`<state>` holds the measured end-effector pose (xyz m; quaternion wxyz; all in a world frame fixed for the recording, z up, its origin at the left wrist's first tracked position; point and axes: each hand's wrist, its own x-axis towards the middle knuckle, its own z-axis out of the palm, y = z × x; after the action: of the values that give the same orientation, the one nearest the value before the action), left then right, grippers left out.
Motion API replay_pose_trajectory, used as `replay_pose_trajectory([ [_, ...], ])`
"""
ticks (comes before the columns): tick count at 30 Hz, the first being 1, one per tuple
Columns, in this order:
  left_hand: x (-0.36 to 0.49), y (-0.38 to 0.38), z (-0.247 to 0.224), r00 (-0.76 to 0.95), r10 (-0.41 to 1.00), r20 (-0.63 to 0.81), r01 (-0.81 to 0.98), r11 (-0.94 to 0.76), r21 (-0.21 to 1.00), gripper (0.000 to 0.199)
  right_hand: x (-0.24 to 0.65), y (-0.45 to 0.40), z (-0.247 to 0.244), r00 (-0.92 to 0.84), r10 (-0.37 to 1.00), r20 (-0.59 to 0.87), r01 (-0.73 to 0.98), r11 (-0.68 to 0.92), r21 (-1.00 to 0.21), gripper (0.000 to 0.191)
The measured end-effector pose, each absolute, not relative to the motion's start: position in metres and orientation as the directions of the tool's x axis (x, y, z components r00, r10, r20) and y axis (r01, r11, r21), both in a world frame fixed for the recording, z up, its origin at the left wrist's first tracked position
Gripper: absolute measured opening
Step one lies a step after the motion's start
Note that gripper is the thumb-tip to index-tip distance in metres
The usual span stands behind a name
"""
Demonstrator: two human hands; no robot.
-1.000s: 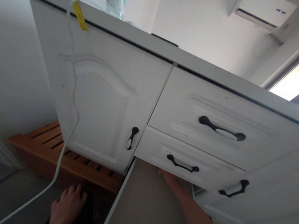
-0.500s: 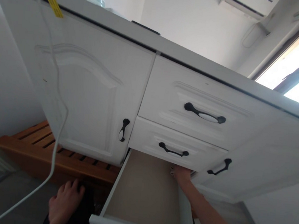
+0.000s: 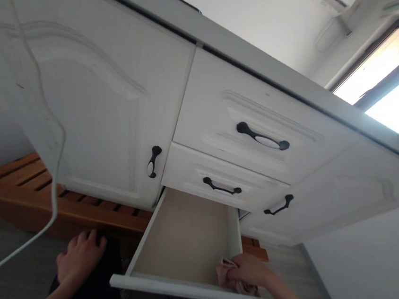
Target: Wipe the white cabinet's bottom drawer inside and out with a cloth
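Pink cloth (image 3: 222, 272) clasped under curled fingers of right hand (image 3: 250, 268) at drawer's (image 3: 182, 243) front-right corner, shifted from back; left hand (image 3: 79, 258) loosely bent.

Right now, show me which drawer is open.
The lowest drawer, pulled out, the right hand at its front corner; the top drawer and middle drawer are shut.

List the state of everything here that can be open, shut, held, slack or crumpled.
Bottom drawer: pulled open
Middle drawer: shut
Top drawer: shut
Left cabinet door: shut
Right cabinet door: looks shut
Pink cloth: crumpled, held at the bottom drawer's front right corner
Right hand: closed on the cloth
Left hand: resting on the knee
White cable: slack, hanging before the left door
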<state>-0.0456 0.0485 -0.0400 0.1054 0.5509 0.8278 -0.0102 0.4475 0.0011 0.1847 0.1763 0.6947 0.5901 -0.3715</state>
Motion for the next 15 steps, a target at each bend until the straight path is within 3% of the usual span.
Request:
replay_pose_trajectory([
  [5, -0.039, 0.048, -0.039, -0.359, 0.921, -0.152, 0.922, 0.375, 0.095, 0.056, 0.432, 0.014, 0.175, -0.09, 0.612, -0.786, 0.9, -0.288, -0.328, 0.022],
  [8, -0.041, 0.047, -0.038, -0.369, 0.915, -0.166, 0.92, 0.385, 0.078, 0.056, 0.418, 0.032, 0.171, -0.136, 0.763, -0.632, 0.888, -0.189, -0.419, 0.028],
  [11, -0.045, 0.047, -0.037, -0.379, 0.908, -0.18, 0.917, 0.394, 0.056, 0.058, 0.415, 0.06, 0.164, 0.026, 0.948, -0.316, 0.944, -0.128, -0.306, 0.035],
  [15, -0.048, 0.047, -0.041, -0.399, 0.899, -0.182, 0.911, 0.411, 0.03, 0.06, 0.417, 0.111, 0.145, 0.189, 0.97, -0.157, 0.958, -0.217, -0.187, 0.041],
])
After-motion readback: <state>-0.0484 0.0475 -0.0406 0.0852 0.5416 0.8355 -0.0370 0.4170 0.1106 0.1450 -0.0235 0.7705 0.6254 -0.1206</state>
